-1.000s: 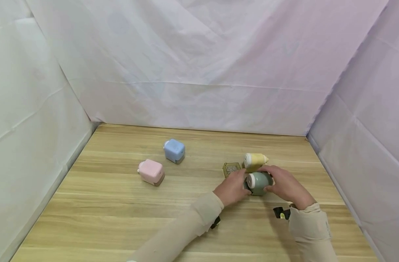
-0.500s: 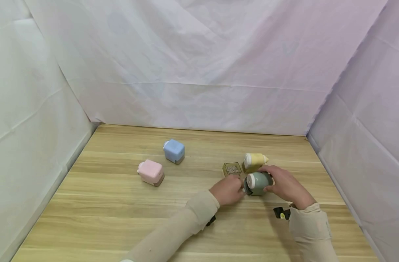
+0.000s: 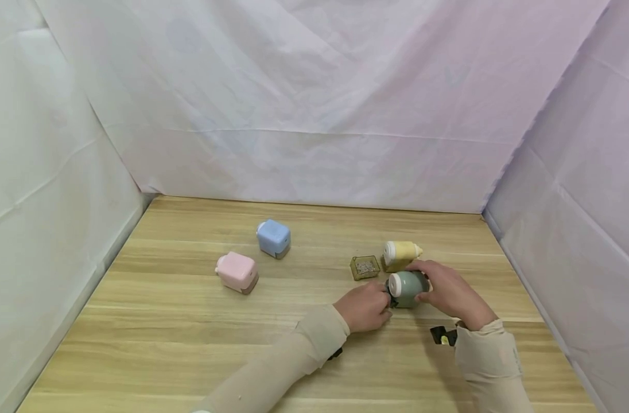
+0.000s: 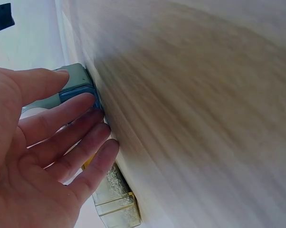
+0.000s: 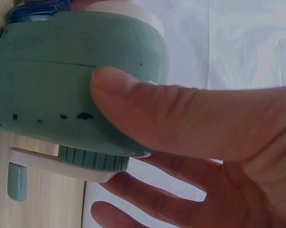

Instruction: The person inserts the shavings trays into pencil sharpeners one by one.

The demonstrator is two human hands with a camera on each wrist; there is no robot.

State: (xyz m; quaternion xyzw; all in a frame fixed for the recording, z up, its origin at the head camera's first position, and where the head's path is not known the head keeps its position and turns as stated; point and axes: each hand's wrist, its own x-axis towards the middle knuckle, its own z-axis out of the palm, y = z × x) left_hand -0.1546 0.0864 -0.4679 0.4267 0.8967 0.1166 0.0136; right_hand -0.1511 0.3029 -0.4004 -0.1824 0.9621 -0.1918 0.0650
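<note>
A green pencil sharpener (image 3: 411, 289) stands on the wooden table, right of centre. My right hand (image 3: 451, 293) grips it from the right; in the right wrist view the thumb (image 5: 114, 85) lies along its dark-flecked side, the fingers on the other side by its crank handle (image 5: 52, 166). My left hand (image 3: 363, 308) is at its left end. Seen from the left wrist, those fingers (image 4: 93, 137) are nearly straight and apart, tips right by the sharpener's clear blue drawer (image 4: 77, 92). Just beyond the left hand sits an amber see-through drawer (image 3: 365, 269) of shavings.
A yellow sharpener (image 3: 401, 252) stands behind the green one, close to the amber drawer. Farther left are a pink sharpener (image 3: 237, 271) and a blue sharpener (image 3: 274, 237). White cloth (image 3: 314, 166) hangs along the back and both sides.
My left hand has come off the green sharpener's left end, shifted slightly left, then returned right to its drawer end. The right hand keeps its hold, and the other sharpeners stay put.
</note>
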